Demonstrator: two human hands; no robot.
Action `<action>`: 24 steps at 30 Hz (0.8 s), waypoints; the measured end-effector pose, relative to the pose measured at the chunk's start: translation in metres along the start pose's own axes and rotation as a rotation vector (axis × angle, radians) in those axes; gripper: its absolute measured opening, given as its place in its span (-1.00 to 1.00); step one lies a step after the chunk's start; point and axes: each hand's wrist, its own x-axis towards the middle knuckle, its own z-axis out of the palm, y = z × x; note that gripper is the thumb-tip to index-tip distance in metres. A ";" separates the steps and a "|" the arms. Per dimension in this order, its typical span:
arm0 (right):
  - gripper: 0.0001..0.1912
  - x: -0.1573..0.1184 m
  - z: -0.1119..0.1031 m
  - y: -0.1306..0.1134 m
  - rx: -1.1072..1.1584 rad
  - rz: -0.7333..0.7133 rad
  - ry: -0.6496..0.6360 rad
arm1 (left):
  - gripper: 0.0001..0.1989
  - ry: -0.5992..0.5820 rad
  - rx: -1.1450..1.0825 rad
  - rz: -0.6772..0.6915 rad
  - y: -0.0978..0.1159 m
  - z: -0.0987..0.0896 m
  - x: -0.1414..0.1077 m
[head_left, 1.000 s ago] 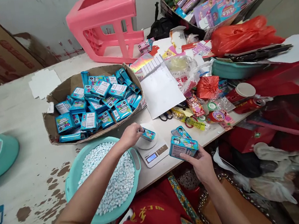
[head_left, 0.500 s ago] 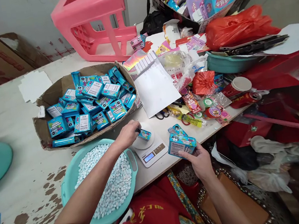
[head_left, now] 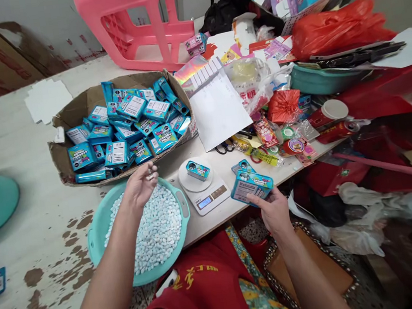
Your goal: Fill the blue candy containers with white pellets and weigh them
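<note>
My left hand [head_left: 141,186] is closed, its fingertips curled around a few pale candies [head_left: 151,173]. It hovers over the back rim of a turquoise basin [head_left: 92,233] heaped with white and pale-blue candies [head_left: 159,235]. A small blue candy tin [head_left: 198,170] lies on the round plate of a white kitchen scale [head_left: 212,201] with a lit display. Near the table's front edge, my right hand [head_left: 275,208] grips another blue candy tin [head_left: 251,187], pale candies visible through its opening. Just behind that one is a further blue tin [head_left: 243,165], partly covered.
Beyond the basin stands a cardboard box [head_left: 60,165] full of blue candy tins. A second turquoise basin [head_left: 6,199] is at the left. White paper [head_left: 219,110], scissors [head_left: 223,147], wrappers and a pink stool [head_left: 133,48] lie toward the back and right.
My left hand has left the tin on the scale and moved left over the basin, with candies in its fingers. My right hand still holds its tin. The view has shifted slightly.
</note>
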 end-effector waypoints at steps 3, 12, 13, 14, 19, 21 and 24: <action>-0.54 -0.005 0.004 0.001 0.013 0.003 0.008 | -0.77 -0.015 0.342 -0.061 -0.008 -0.020 -0.018; -0.49 -0.010 0.005 0.001 -0.004 0.031 -0.038 | -0.79 -0.329 1.463 0.409 -0.011 0.055 0.014; -0.49 -0.009 0.002 0.001 0.000 0.034 -0.041 | -0.78 -0.351 1.538 0.457 -0.013 0.065 0.019; -0.49 -0.008 0.000 0.001 0.005 0.036 -0.041 | -0.77 -0.365 1.599 0.495 -0.015 0.072 0.023; -0.50 -0.002 -0.010 0.004 0.011 0.028 -0.016 | -0.74 -0.371 1.708 0.568 -0.022 0.087 0.034; -0.50 0.001 -0.012 0.005 0.011 0.018 -0.007 | -0.73 -0.373 1.660 0.579 -0.020 0.087 0.034; -0.53 0.003 -0.012 0.004 -0.007 0.010 -0.006 | -0.79 -0.322 1.458 0.572 -0.011 0.081 0.032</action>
